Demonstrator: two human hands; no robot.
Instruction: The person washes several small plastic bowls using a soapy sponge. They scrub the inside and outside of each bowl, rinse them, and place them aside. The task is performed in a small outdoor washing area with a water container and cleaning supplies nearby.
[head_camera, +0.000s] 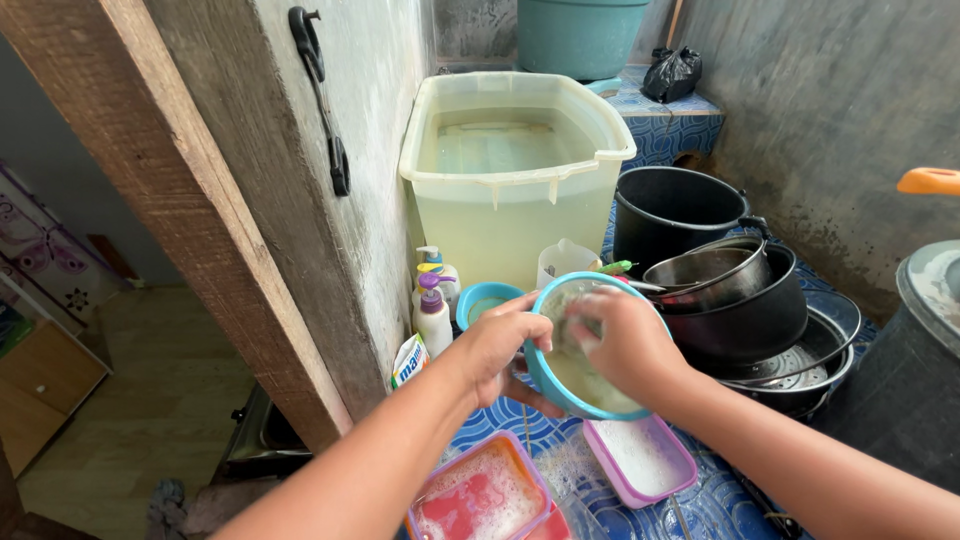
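Hands meet at a round blue bowl (590, 385), tilted toward the camera. The left hand (498, 352) clamps its near-left rim, fingers curled under and thumb along the edge. The right hand (628, 342) is inside the bowl, fingers bunched on something pale; I cannot tell what. Space is tight: a rough concrete wall (350, 200) just left of the grip, stacked dark metal pots (745, 310) close on the right. Beyond the grip stands a translucent plastic tub (510, 215) of water. Below, near the wrists, lie sudsy rectangular containers, one orange-red (480, 495), one purple-rimmed (642, 458), on patterned blue tiles (720, 505).
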